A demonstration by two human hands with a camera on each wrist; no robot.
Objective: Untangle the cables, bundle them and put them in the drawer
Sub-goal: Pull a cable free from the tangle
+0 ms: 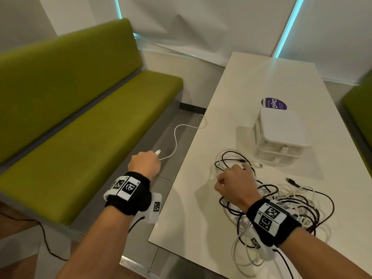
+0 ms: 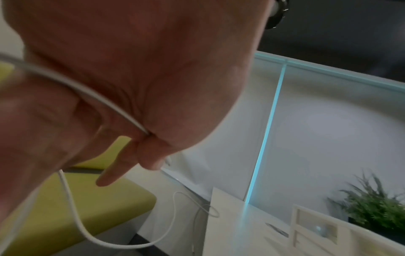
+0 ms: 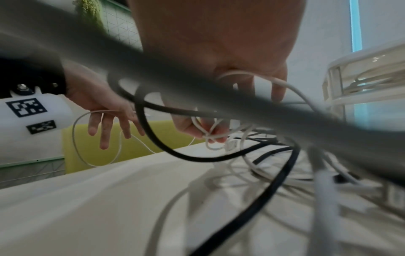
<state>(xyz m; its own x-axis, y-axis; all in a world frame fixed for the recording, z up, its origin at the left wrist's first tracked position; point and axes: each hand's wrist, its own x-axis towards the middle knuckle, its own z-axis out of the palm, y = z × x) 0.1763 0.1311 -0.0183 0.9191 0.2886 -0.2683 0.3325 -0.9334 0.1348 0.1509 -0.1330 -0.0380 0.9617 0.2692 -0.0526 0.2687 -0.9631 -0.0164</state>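
My left hand (image 1: 150, 160) is off the table's left edge and pinches a white cable (image 1: 176, 135) just behind its plug (image 1: 158, 152). This cable arcs out over the floor and back onto the table edge. In the left wrist view it crosses the palm, and thumb and forefinger (image 2: 142, 149) clamp it. My right hand (image 1: 233, 178) rests on the tangle of black and white cables (image 1: 285, 204) on the table, its fingertips (image 3: 211, 136) pinching thin white strands. A small white two-drawer box (image 1: 281, 137) stands behind the tangle, both drawers closed.
The white table (image 1: 231, 87) carries a purple round sticker (image 1: 273, 102) behind the box. A green bench (image 1: 80, 121) runs along the left, with a strip of grey floor (image 1: 141, 198) between it and the table. A potted plant (image 2: 372, 213) shows in the left wrist view.
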